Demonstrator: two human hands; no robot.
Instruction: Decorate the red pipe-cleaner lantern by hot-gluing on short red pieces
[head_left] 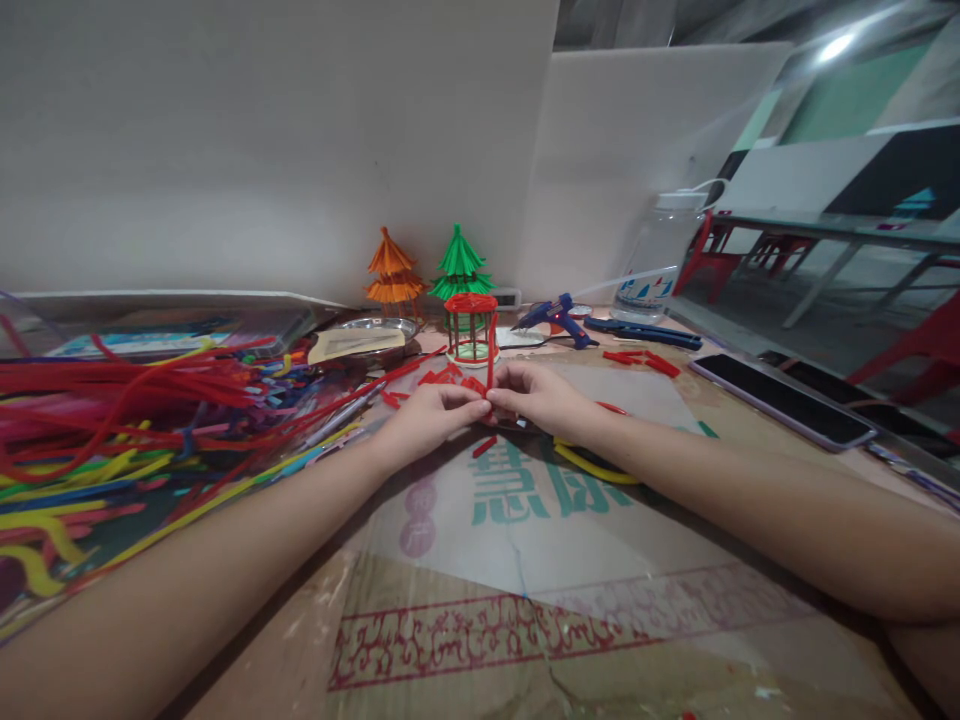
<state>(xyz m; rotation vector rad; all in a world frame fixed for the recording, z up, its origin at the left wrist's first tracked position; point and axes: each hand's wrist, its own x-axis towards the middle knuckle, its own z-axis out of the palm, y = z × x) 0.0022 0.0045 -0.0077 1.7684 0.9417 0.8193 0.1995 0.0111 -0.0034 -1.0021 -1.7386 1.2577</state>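
Note:
Fingertips of my left hand (435, 420) and my right hand (536, 395) meet in a pinch at the middle of the table. Between them a red pipe cleaner (492, 355) stands upright, its lower end hidden by the fingers. Just behind my hands is a small pavilion frame (471, 303) with a red ring on top, thin posts and a pale round base. Short red pipe cleaner pieces (442, 374) lie behind my left hand, and another red piece (485, 446) is in front of it.
Bundles of coloured pipe cleaners (135, 400) fill the left side. Orange (390, 265) and green (459, 262) pagoda models stand at the back. A blue glue gun (555, 315), pliers (645, 332), a water bottle (652, 255) and a phone (780, 400) are on the right.

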